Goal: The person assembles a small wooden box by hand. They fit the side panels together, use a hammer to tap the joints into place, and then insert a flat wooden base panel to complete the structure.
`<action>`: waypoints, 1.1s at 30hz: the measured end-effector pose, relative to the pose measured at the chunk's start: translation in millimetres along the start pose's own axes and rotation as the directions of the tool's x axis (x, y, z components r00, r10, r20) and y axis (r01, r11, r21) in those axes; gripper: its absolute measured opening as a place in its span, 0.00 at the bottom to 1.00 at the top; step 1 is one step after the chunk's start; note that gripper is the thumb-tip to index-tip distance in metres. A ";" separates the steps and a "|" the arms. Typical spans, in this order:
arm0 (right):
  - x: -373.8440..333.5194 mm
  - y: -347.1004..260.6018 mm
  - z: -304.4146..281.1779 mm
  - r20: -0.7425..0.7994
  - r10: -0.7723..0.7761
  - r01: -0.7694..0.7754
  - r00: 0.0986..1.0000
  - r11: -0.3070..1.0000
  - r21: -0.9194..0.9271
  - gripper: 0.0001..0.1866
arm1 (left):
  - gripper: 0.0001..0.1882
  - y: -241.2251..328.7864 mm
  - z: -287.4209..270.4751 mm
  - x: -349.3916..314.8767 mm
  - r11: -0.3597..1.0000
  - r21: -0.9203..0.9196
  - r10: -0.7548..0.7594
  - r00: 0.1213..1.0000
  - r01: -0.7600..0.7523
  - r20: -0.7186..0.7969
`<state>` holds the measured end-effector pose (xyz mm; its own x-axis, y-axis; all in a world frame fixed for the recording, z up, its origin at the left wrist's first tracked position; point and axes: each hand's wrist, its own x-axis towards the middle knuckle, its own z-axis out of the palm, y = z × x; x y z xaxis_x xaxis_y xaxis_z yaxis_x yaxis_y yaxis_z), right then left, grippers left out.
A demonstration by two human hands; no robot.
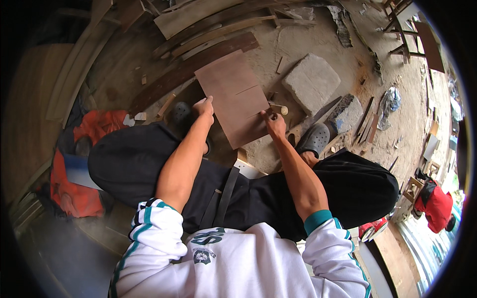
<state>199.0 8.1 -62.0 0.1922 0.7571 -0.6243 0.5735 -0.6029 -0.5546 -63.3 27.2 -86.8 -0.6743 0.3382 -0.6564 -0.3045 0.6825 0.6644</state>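
A thin, stiff-looking brown rectangular sheet [231, 99] is held up in front of my knees. Two short dark lines, like slits, run inward from its right side. My left hand [204, 107] is closed on the sheet's left edge. At the right edge, beside the lower line, my right hand [274, 122] is closed with its fingertips on the sheet. Whether anything small is also pinched there is too small to tell. Just right of that hand lies a small object with a pale rounded end [283, 110].
A concrete slab [312, 83] and a smaller stone block [347, 113] sit to the right, with a long dark blade [326, 111] beside them. Planks [213, 38] are stacked ahead. Orange cloth [74, 184] lies at left. A person in red [437, 206] is at far right.
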 end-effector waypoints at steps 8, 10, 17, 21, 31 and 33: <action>-2.6 -4.0 -1.6 0.003 -0.053 0.053 0.999 0.998 -0.023 0.40 | 0.12 -12.6 -1.1 11.6 0.995 -0.085 0.050 0.996 -0.044 0.078; -1.1 -3.7 -2.6 0.016 -0.044 0.044 0.999 0.999 -0.029 0.40 | 0.10 -10.5 -0.3 8.1 0.995 -0.084 0.055 0.995 -0.048 0.083; 3.4 -3.9 1.3 0.021 -0.034 0.035 0.999 0.999 -0.019 0.37 | 0.09 -8.2 -2.6 7.2 0.993 0.054 0.097 0.991 -0.102 0.088; 8.6 -5.6 3.2 0.063 -0.018 0.021 0.998 0.999 -0.046 0.35 | 0.11 -10.2 1.3 2.3 0.985 0.087 0.147 0.988 -0.151 0.049; 8.4 1.4 13.9 -0.001 0.001 -0.001 1.000 0.988 -0.154 0.40 | 0.13 -7.0 -3.2 21.5 0.954 0.262 0.114 0.985 -0.145 0.129; 12.0 10.7 16.1 -0.029 0.007 -0.012 1.000 0.983 -0.185 0.40 | 0.13 -9.9 -2.7 24.0 0.949 0.251 0.164 0.978 -0.192 0.128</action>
<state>194.6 6.6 -84.3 0.2190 0.7598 -0.6122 0.7088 -0.5551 -0.4353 -78.3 26.9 -108.2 -0.6232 0.5257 -0.5790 0.0096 0.7454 0.6665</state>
